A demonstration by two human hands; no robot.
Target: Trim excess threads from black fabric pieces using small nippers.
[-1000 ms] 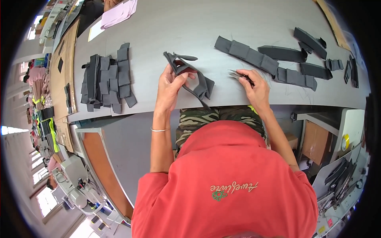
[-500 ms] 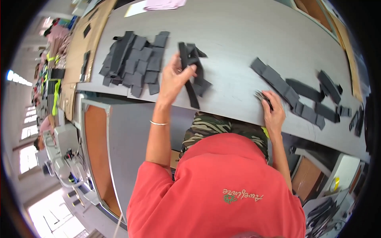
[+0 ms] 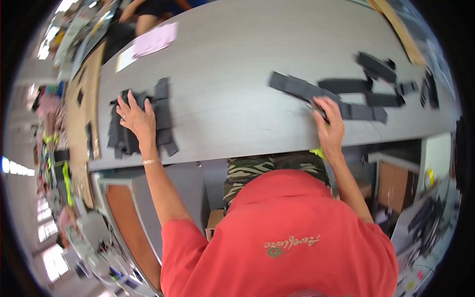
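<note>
My left hand (image 3: 137,121) lies with its fingers spread on top of a pile of dark grey fabric pieces (image 3: 163,106) at the left of the table. The palm and fingers cover part of that pile. My right hand (image 3: 330,127) is closed around small metal thread snips (image 3: 318,110), mostly hidden by the fingers. It rests near the table's front edge, beside a row of joined dark fabric strips (image 3: 297,88). Behind and to the right of it lie more dark bands (image 3: 345,85), some of them looped.
The grey table (image 3: 222,99) carries folded pink cloth (image 3: 156,38) on a white sheet at the back left. Cardboard (image 3: 81,119) lines the left side. A person's bare leg (image 3: 145,24) shows beyond the far edge. Under the table stands a cabinet (image 3: 170,198).
My left hand has gone left from mid-table to the pile, and the dark strips it held are no longer at mid-table. The view has shifted; my right hand still holds the snips.
</note>
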